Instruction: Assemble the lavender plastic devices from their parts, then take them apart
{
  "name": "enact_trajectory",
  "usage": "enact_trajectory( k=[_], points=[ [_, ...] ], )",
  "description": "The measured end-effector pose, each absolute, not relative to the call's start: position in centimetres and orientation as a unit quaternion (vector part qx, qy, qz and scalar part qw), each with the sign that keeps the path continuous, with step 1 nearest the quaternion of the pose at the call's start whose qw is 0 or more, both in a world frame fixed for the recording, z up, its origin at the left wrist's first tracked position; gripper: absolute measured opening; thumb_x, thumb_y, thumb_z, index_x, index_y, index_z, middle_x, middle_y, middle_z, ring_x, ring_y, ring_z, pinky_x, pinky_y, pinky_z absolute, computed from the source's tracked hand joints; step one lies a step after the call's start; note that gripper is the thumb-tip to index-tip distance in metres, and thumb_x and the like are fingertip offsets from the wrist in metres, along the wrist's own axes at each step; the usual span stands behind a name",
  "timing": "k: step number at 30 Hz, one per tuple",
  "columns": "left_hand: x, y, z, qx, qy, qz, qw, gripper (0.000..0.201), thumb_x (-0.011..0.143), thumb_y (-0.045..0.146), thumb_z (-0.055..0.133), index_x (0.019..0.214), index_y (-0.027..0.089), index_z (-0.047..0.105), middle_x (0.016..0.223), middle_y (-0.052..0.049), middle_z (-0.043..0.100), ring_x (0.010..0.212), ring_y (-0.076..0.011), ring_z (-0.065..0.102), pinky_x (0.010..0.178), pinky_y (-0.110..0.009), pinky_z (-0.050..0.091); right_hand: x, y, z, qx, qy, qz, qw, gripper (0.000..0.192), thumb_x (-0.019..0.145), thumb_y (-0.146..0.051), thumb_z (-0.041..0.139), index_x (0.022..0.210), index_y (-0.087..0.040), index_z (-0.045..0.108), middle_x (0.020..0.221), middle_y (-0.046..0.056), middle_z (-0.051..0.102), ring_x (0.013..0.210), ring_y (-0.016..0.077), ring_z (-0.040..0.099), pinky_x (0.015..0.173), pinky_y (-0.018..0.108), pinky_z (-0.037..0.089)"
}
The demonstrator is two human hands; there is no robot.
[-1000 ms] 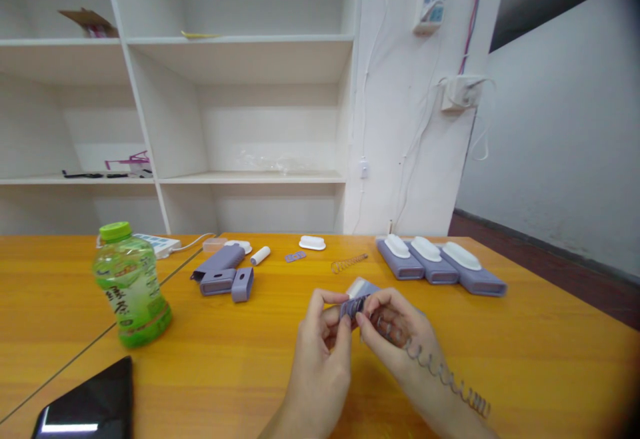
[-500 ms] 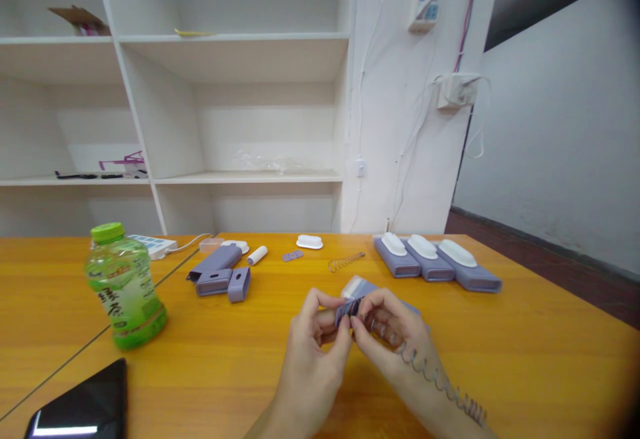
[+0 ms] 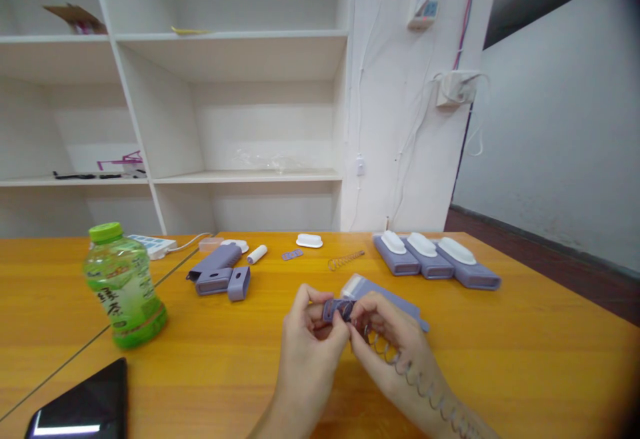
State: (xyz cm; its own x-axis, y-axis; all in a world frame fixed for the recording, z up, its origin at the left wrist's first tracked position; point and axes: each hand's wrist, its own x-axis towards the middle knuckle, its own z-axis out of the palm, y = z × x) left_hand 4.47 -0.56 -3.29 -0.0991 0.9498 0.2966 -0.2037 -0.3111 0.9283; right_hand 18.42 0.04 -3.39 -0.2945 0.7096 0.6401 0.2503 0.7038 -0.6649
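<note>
The small purple clip sits pinched between my left hand and my right hand, both grips closed on it above the counter. A coiled spring trails from that grip back along my right wrist; I think it joins the clip, though fingers hide the spot. Just beyond the grip lies a purple case with a white end. Farther beyond, three purple cases with white caps lie side by side. Left of the grip stands a green bottle holding liquid. White shelves back the counter.
</note>
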Motion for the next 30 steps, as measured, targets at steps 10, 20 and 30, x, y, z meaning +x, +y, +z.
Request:
enact_trajectory(
  k=[10, 20, 30],
  points=[
    [4.3, -0.7, -2.9, 0.491, 0.354, 0.638, 0.477, 0.026, 0.081, 0.023, 0.073, 0.089, 0.020, 0.048, 0.077, -0.002, 0.074, 0.069, -0.0146, 0.071, 0.066, -0.022, 0.053, 19.7, 0.0, -2.0, -0.259, -0.858, 0.071, 0.439, 0.040, 0.088, -0.008, 0.055, 0.125, -0.021, 0.051, 0.116, 0.011, 0.052, 0.093, 0.0181, 0.062, 0.076, 0.025, 0.055],
    [3.9, -0.3, -2.9, 0.485, 0.296, 0.614, 0.547, 0.028, 0.085, 0.031, 0.073, 0.096, 0.017, 0.052, 0.091, -0.010, 0.079, 0.080, -0.0194, 0.074, 0.078, -0.034, 0.059, 20.9, 2.5, -4.2, -0.227, -0.871, 0.043, 0.433, 0.044, 0.094, -0.008, 0.055, 0.135, -0.023, 0.050, 0.116, 0.009, 0.053, 0.110, 0.0198, 0.058, 0.091, 0.029, 0.053],
    [3.9, -0.5, -2.6, 0.499, 0.291, 0.608, 0.545, 0.033, 0.081, 0.035, 0.077, 0.096, 0.017, 0.055, 0.092, -0.010, 0.079, 0.082, -0.0208, 0.075, 0.081, -0.034, 0.058, 20.5, 1.9, -3.4, -0.250, -0.848, 0.019, 0.467, 0.036, 0.092, -0.008, 0.055, 0.125, -0.020, 0.057, 0.117, 0.011, 0.052, 0.106, 0.0200, 0.061, 0.090, 0.029, 0.054]
  ],
)
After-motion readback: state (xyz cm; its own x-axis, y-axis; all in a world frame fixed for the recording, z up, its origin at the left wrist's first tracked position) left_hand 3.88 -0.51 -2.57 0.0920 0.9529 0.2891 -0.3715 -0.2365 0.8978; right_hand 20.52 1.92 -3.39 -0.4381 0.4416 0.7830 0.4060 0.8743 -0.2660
